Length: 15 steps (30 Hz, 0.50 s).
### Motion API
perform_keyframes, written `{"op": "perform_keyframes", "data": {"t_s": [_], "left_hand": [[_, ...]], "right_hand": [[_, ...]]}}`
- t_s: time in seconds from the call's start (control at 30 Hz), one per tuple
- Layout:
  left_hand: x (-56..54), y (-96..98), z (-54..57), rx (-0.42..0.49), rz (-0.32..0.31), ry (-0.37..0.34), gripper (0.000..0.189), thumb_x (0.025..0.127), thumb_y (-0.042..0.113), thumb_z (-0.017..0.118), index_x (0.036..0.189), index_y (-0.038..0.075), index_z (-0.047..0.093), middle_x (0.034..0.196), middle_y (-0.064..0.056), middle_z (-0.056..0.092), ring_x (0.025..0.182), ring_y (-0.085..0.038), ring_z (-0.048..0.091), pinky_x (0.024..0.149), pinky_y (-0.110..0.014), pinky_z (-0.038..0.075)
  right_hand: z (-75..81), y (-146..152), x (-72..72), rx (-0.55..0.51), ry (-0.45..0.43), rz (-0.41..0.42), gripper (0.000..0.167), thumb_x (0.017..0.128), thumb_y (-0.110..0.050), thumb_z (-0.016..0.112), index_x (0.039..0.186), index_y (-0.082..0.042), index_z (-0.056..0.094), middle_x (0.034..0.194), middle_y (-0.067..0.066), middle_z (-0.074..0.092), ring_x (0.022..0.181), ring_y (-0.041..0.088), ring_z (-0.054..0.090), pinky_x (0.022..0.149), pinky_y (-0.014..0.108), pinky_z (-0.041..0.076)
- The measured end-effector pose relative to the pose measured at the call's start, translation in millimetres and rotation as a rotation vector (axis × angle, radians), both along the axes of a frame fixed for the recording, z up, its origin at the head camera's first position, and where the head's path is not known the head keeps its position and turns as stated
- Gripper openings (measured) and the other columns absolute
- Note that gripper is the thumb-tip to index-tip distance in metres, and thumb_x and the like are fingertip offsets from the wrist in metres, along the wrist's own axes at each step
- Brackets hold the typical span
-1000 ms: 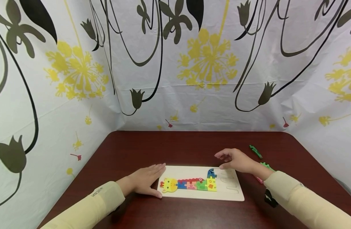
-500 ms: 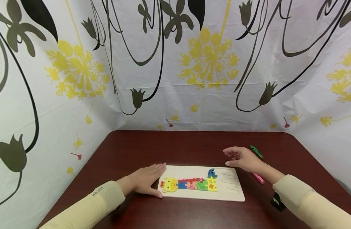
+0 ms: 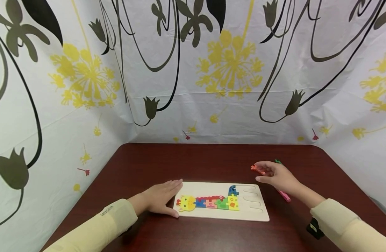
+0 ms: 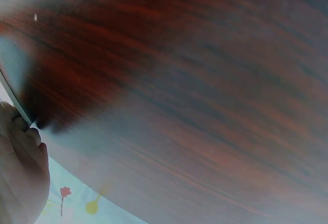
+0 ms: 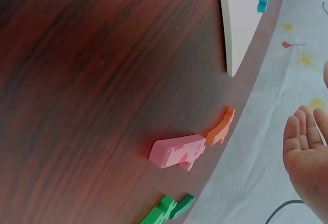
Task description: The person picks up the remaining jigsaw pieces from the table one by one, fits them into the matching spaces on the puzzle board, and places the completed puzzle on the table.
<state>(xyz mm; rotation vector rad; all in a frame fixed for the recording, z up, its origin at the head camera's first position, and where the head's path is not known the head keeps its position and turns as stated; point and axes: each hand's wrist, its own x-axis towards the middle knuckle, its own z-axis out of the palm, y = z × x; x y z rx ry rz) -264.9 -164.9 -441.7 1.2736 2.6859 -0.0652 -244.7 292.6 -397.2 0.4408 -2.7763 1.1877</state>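
A pale puzzle board (image 3: 208,215) lies on the table with a partly filled giraffe: a yellow head (image 3: 187,203), several coloured body pieces, and a blue piece (image 3: 233,190). My left hand (image 3: 163,197) rests on the board's left end, fingers extended. Beyond the board's right end, my right hand (image 3: 276,175) hovers with fingers loosely bent and nothing in its grasp. Near its fingertips is an orange puzzle piece (image 3: 256,169); in the right wrist view this orange piece (image 5: 221,126) lies on the table, apart from the hand (image 5: 310,157).
A pink piece (image 3: 285,196) lies under the right forearm, and a green piece (image 3: 278,161) shows behind the hand. More green pieces (image 5: 159,214) appear in the right wrist view. Outlined recesses (image 3: 254,199) mark the board's right end. A patterned cloth (image 3: 193,115) hangs behind the table.
My right hand has moved right, off the board's upper right corner, toward the loose pieces. The orange piece now shows by its fingertips. My left hand has stayed put.
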Motion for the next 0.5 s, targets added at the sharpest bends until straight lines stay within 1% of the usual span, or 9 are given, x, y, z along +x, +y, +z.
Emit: {"op": "perform_keyframes", "data": {"t_s": [0.1,0.2,0.4,0.5], "left_hand": [[0.3,-0.2,0.2,0.001,-0.002,0.002,0.11,0.08,0.085,0.035,0.157,0.01,0.014,0.162,-0.005,0.011,0.147,-0.018,0.012,0.116,-0.038,0.017],[-0.3,0.1,-0.4,-0.002,0.004,0.0,0.109,0.08,0.085,0.036,0.157,0.01,0.014,0.162,-0.004,0.011,0.147,-0.017,0.012,0.116,-0.038,0.017],[-0.2,0.4,-0.1,-0.003,0.007,0.006,0.11,0.08,0.085,0.035,0.157,0.01,0.015,0.162,-0.004,0.012,0.147,-0.017,0.013,0.116,-0.038,0.017],[0.0,0.3,-0.1,0.003,0.0,0.004,0.11,0.08,0.085,0.035,0.156,0.009,0.015,0.162,-0.005,0.012,0.147,-0.018,0.013,0.116,-0.038,0.017]], "right_hand": [[0.2,3.0,3.0,0.011,0.008,-0.036,0.059,0.085,-0.029,0.077,0.131,0.001,0.056,0.117,0.018,0.062,0.099,0.03,0.06,0.075,0.028,0.052],[0.0,5.5,6.7,-0.008,0.016,-0.062,0.059,0.086,-0.027,0.076,0.133,0.001,0.054,0.117,0.019,0.062,0.102,0.033,0.06,0.076,0.027,0.052],[-0.4,10.3,15.2,-0.038,0.024,-0.089,0.059,0.089,-0.027,0.074,0.135,0.002,0.052,0.12,0.022,0.06,0.105,0.035,0.059,0.069,0.027,0.053],[-0.7,12.8,19.1,-0.034,0.032,-0.099,0.058,0.089,-0.028,0.073,0.135,0.002,0.052,0.122,0.022,0.059,0.106,0.035,0.059,0.071,0.025,0.053]]}}
